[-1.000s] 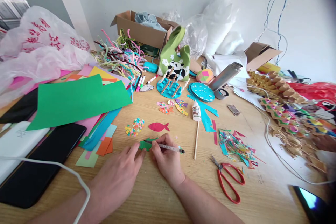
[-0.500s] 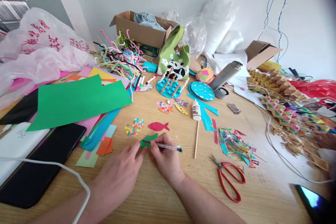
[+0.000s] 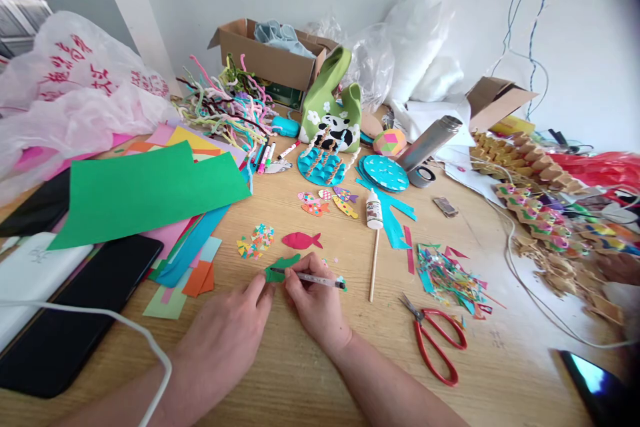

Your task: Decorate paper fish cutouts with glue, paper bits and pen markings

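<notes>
My right hand is closed round a pen, its tip touching a small green paper cutout on the table. My left hand has thumb and forefinger together on the cutout's left end, pressing it down; part of its outline is hidden by my fingers. Just behind lies a red paper fish. Left of that fish are small multicoloured paper bits. Farther back sit several decorated paper fish.
Red-handled scissors and a heap of paper scraps lie to the right. A glue bottle stands behind a wooden stick. Green paper sheets and a black phone are at left. Another person's hand shows at far right.
Almost nothing differs. The pen tip has shifted very slightly left on the green cutout, and both hands stay in place.
</notes>
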Demonstrator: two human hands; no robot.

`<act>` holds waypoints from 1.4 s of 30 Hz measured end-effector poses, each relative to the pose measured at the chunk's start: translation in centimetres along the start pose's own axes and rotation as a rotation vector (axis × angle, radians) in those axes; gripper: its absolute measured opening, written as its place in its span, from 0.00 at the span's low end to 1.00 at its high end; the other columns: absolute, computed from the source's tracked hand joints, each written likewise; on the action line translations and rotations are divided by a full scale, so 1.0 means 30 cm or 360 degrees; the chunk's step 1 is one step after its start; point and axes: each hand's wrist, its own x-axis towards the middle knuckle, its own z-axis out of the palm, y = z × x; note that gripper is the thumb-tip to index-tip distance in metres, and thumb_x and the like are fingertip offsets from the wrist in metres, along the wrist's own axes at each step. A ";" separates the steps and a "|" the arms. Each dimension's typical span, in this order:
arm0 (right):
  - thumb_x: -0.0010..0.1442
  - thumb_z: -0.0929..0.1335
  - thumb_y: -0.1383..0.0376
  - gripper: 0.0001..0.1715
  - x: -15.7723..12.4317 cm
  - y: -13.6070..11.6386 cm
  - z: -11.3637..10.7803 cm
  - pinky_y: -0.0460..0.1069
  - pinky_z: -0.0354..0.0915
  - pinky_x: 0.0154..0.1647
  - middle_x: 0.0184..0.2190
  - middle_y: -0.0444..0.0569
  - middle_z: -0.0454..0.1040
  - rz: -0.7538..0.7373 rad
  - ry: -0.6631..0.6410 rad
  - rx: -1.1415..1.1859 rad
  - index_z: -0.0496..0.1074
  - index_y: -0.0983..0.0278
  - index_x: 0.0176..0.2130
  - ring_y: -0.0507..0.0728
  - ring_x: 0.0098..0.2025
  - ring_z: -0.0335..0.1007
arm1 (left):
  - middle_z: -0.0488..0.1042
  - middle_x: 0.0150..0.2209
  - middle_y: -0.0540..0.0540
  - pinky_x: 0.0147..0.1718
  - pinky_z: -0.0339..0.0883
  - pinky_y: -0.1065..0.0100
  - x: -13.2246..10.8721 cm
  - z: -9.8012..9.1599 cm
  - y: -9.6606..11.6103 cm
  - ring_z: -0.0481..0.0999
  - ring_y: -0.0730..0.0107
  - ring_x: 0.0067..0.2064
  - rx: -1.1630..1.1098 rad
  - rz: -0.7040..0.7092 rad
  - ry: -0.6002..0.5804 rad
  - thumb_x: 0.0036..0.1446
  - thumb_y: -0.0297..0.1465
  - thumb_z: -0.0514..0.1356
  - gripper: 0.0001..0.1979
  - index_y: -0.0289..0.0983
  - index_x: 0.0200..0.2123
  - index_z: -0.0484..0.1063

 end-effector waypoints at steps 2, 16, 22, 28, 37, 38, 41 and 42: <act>0.58 0.66 0.62 0.10 0.000 0.001 0.001 0.45 0.54 0.19 0.17 0.38 0.62 0.0005 0.0000 -0.0004 0.62 0.58 0.26 0.51 0.19 0.58 | 0.73 0.50 0.36 0.36 0.77 0.57 -0.002 -0.002 0.001 0.80 0.56 0.40 0.0005 0.0010 -0.0010 0.58 0.16 0.47 0.29 0.35 0.61 0.67; 0.57 0.66 0.62 0.09 -0.001 0.001 0.004 0.46 0.53 0.19 0.17 0.38 0.62 0.0035 -0.0009 -0.0013 0.62 0.58 0.26 0.52 0.20 0.58 | 0.74 0.51 0.36 0.36 0.77 0.57 -0.002 -0.005 -0.003 0.81 0.56 0.41 0.0043 0.0025 -0.0008 0.58 0.16 0.48 0.29 0.35 0.61 0.67; 0.57 0.65 0.63 0.10 0.000 0.003 0.004 0.45 0.53 0.19 0.17 0.38 0.61 -0.0006 0.0018 -0.0031 0.61 0.58 0.26 0.51 0.20 0.58 | 0.74 0.51 0.37 0.37 0.77 0.58 0.001 -0.001 -0.002 0.81 0.56 0.41 0.0037 0.0002 -0.0029 0.59 0.16 0.48 0.29 0.36 0.61 0.67; 0.57 0.65 0.63 0.10 -0.002 0.011 0.007 0.45 0.53 0.19 0.17 0.37 0.61 -0.0018 0.0030 -0.0038 0.61 0.58 0.26 0.51 0.19 0.57 | 0.73 0.53 0.37 0.37 0.78 0.57 -0.001 -0.010 0.000 0.81 0.56 0.42 0.0050 -0.0017 -0.0054 0.59 0.16 0.47 0.28 0.37 0.60 0.68; 0.57 0.65 0.64 0.09 -0.001 0.007 0.002 0.45 0.52 0.19 0.17 0.37 0.60 -0.0067 0.0034 -0.0038 0.61 0.58 0.26 0.50 0.18 0.55 | 0.73 0.53 0.36 0.36 0.78 0.58 -0.004 -0.005 -0.003 0.81 0.57 0.41 0.0084 0.0001 -0.0045 0.58 0.16 0.48 0.29 0.37 0.61 0.67; 0.57 0.65 0.64 0.09 -0.001 0.007 0.002 0.45 0.52 0.19 0.17 0.37 0.60 -0.0069 0.0034 -0.0038 0.61 0.58 0.26 0.50 0.18 0.55 | 0.73 0.52 0.37 0.36 0.78 0.58 -0.004 -0.004 -0.003 0.81 0.57 0.40 0.0085 -0.0004 -0.0051 0.58 0.16 0.47 0.29 0.37 0.61 0.67; 0.57 0.65 0.64 0.10 0.000 0.004 0.003 0.45 0.53 0.19 0.17 0.37 0.60 -0.0092 0.0038 -0.0053 0.61 0.58 0.25 0.50 0.18 0.55 | 0.74 0.50 0.38 0.35 0.77 0.58 -0.001 -0.002 -0.002 0.81 0.58 0.39 0.0073 -0.0012 -0.0057 0.58 0.16 0.47 0.29 0.36 0.61 0.66; 0.57 0.65 0.64 0.10 0.000 0.003 0.003 0.45 0.53 0.19 0.17 0.37 0.60 -0.0100 0.0043 -0.0055 0.61 0.59 0.25 0.50 0.18 0.55 | 0.74 0.50 0.38 0.35 0.77 0.58 0.000 -0.001 -0.002 0.81 0.57 0.39 0.0068 -0.0008 -0.0056 0.58 0.16 0.47 0.29 0.36 0.61 0.66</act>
